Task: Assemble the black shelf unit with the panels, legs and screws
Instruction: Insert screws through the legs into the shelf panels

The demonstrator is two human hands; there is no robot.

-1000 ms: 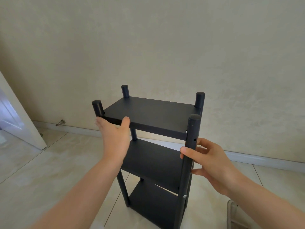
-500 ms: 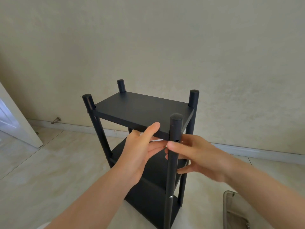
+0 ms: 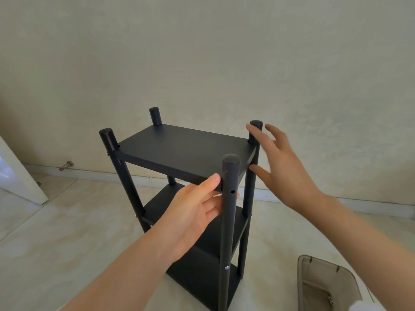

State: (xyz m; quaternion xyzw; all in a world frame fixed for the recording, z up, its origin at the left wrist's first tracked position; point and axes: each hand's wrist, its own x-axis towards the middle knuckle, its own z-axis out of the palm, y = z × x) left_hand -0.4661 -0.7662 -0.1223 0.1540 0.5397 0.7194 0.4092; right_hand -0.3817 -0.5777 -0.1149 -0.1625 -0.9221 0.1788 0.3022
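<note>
Shelf unit (image 3: 184, 151) on floor (image 3: 56, 232) before wall (image 3: 202, 52), tray (image 3: 299, 288) at its right

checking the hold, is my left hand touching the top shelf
Touching: head view shows the left hand with thumb on the top shelf edge, fingers beneath.
</note>
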